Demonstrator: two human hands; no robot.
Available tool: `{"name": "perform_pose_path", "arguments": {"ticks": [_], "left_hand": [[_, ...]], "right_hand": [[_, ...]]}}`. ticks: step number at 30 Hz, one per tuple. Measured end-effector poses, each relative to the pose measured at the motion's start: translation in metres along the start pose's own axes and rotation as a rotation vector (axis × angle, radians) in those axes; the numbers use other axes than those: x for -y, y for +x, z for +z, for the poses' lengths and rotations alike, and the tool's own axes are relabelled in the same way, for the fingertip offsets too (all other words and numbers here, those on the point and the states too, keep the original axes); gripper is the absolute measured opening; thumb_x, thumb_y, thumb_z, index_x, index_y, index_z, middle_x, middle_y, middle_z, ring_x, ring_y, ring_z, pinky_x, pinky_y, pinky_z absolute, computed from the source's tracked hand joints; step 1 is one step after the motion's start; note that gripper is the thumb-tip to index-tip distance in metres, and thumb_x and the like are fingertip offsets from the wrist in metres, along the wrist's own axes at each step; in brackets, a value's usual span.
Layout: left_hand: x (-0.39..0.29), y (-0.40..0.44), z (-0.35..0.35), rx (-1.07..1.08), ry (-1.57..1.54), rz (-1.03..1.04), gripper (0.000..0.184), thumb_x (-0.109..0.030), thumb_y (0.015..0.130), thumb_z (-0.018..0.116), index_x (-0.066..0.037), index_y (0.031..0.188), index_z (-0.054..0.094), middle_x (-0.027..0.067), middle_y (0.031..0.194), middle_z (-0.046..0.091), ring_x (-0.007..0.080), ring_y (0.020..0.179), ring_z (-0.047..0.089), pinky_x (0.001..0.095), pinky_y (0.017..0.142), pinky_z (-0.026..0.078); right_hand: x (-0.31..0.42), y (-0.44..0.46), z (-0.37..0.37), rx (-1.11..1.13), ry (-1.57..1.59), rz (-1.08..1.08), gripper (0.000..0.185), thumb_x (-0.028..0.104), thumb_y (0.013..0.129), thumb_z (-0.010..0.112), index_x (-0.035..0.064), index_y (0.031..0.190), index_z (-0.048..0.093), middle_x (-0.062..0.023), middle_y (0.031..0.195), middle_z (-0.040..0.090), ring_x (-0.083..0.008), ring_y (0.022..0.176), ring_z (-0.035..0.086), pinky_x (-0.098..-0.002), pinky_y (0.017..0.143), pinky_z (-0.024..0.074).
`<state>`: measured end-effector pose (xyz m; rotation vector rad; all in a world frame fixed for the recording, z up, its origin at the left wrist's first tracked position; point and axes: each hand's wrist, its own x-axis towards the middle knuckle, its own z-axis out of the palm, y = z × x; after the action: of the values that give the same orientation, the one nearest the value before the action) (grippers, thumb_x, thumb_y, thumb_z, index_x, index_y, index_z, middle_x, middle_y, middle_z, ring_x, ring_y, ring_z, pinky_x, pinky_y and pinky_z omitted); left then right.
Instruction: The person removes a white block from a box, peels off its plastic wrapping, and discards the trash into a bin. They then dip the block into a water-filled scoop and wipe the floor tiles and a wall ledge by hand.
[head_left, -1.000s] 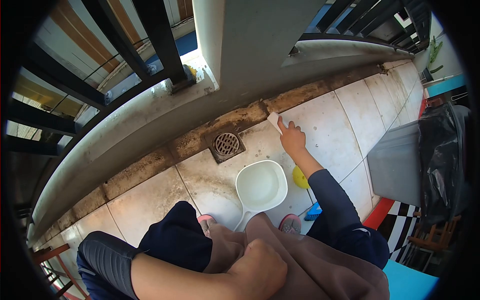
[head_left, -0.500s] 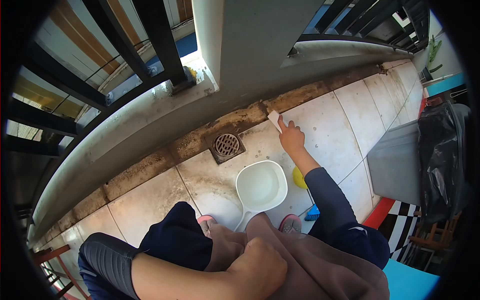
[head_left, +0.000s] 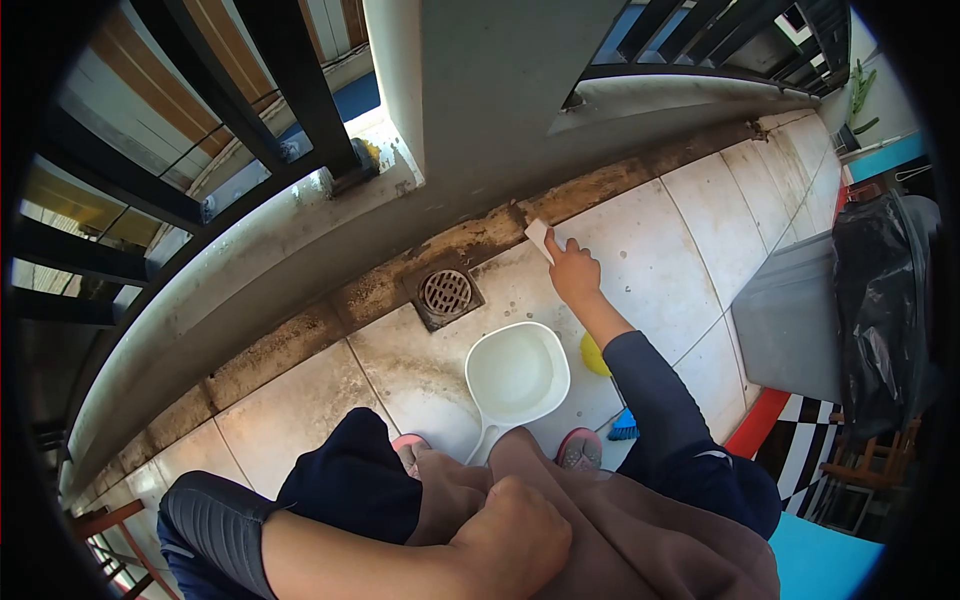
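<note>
My right hand (head_left: 575, 272) is closed on a small white block (head_left: 539, 240), which touches the tiled floor beside the dirty strip (head_left: 475, 236) at the wall's foot. To the left of it lies a round drain grate (head_left: 446, 292). A white dipper (head_left: 517, 372) with clear liquid in it stands on the tiles between my feet and the drain. My left hand (head_left: 515, 538) rests closed on the brown cloth over my lap; whether its fingers hold anything is hidden.
A yellow round object (head_left: 594, 354) and a blue brush (head_left: 623, 426) are by my right forearm. A grey bin (head_left: 790, 318) with a black bag stands at the right. Dark railings (head_left: 290, 80) top the curved wall ahead.
The view has shifted slightly. My right hand still grips the white block, which is now tilted more upright. My left hand stays on my lap.
</note>
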<state>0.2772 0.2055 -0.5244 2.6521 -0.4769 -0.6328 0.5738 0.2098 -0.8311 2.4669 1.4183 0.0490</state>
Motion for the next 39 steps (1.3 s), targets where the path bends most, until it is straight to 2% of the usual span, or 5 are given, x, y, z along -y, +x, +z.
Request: {"name": "perform_pose_path", "arguments": {"ticks": [6,15,21,30,39], "left_hand": [[0.000,-0.009,-0.008,0.006,0.031,-0.014,0.017,-0.015,0.083,0.049,-0.009,0.088,0.064,0.0033,0.082,0.066,0.0176,0.077,0.061,0.0322,0.066,0.043],[0.000,-0.003,-0.011,0.095,0.091,-0.001,0.016,-0.015,0.083,0.049,-0.009,0.087,0.064,0.0036,0.080,0.065,0.0174,0.075,0.061,0.0317,0.065,0.043],[0.001,-0.006,-0.002,0.007,0.012,-0.010,0.017,-0.014,0.083,0.049,-0.009,0.086,0.064,0.0042,0.081,0.066,0.0180,0.075,0.061,0.0316,0.066,0.043],[0.004,-0.002,-0.001,0.021,0.040,-0.031,0.016,-0.014,0.083,0.049,-0.010,0.086,0.064,0.0039,0.081,0.066,0.0180,0.076,0.061,0.0319,0.067,0.044],[0.001,-0.002,-0.005,0.035,0.002,-0.001,0.016,-0.015,0.082,0.050,-0.010,0.087,0.065,0.0036,0.083,0.066,0.0174,0.077,0.061,0.0311,0.068,0.044]], "right_hand": [[-0.033,-0.050,-0.012,0.086,0.060,-0.129,0.063,0.025,0.079,0.060,0.0230,0.135,0.032,-0.0111,0.098,0.055,-0.0274,0.075,0.061,-0.0372,0.055,0.0525],[-0.017,-0.010,-0.012,0.057,0.123,-0.063,0.065,0.030,0.081,0.059,0.0213,0.139,0.029,-0.0141,0.099,0.056,-0.0311,0.077,0.061,-0.0406,0.061,0.0531],[-0.057,-0.060,-0.005,0.148,0.131,-0.143,0.066,0.030,0.081,0.059,0.0216,0.138,0.027,-0.0126,0.099,0.056,-0.0294,0.075,0.062,-0.0387,0.060,0.0533],[-0.024,-0.029,-0.009,0.105,0.200,-0.024,0.064,0.028,0.081,0.060,0.0217,0.137,0.029,-0.0141,0.099,0.055,-0.0308,0.076,0.062,-0.0398,0.059,0.0530],[-0.020,-0.031,-0.012,0.142,0.060,-0.001,0.061,0.024,0.082,0.058,0.0217,0.136,0.030,-0.0132,0.100,0.054,-0.0307,0.078,0.061,-0.0395,0.058,0.0529]]}}
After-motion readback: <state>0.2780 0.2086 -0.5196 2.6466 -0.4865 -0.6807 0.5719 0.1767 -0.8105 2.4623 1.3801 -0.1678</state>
